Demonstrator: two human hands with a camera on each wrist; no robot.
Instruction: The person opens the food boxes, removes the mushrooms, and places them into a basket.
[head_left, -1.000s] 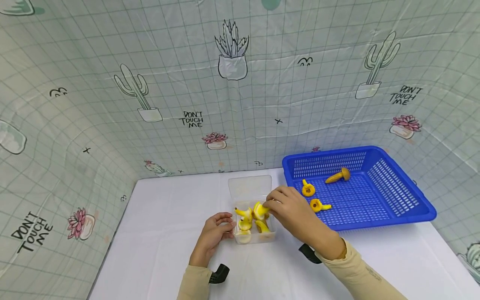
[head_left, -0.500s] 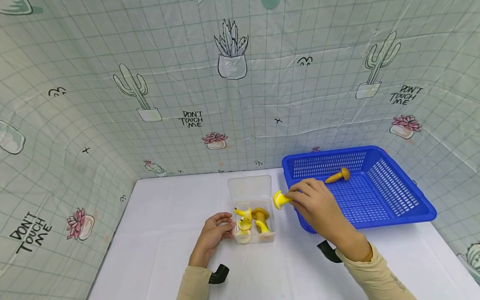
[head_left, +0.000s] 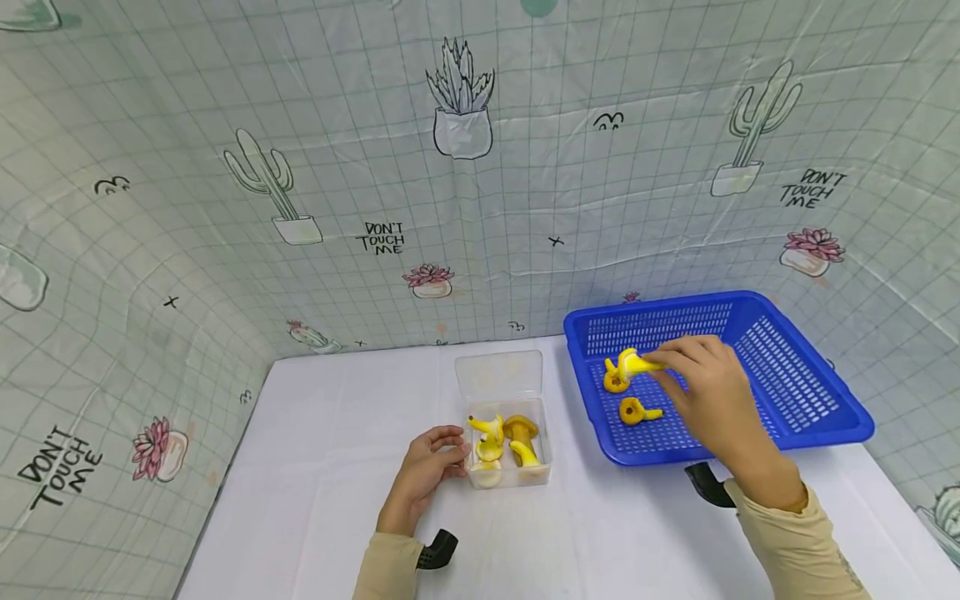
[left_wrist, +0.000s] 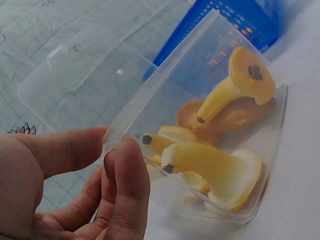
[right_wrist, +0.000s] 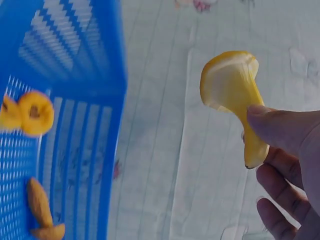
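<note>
My right hand (head_left: 712, 396) pinches a yellow mushroom (head_left: 632, 364) by its stem, above the blue basket (head_left: 652, 457). In the right wrist view the mushroom's pale flared cap (right_wrist: 227, 80) points away from the fingers. My left hand (head_left: 426, 467) grips the left wall of a clear plastic box (head_left: 517, 479) between thumb and fingers, as the left wrist view also shows. Inside the box lie several yellow mushrooms (left_wrist: 235, 172) and a larger tan mushroom (head_left: 521, 429), partly covered in the left wrist view.
Two yellow mushrooms, one partly behind the held one and another (head_left: 637, 411) nearer, lie in the basket. A brown mushroom (right_wrist: 40, 205) there shows in the right wrist view. The box's lid (head_left: 498, 375) stands raised behind it. A patterned cloth (head_left: 337, 167) hangs behind the white table (head_left: 337, 417).
My right hand has lifted the yellow mushroom out of the box and carried it right, over the basket. The left hand has stayed at the box.
</note>
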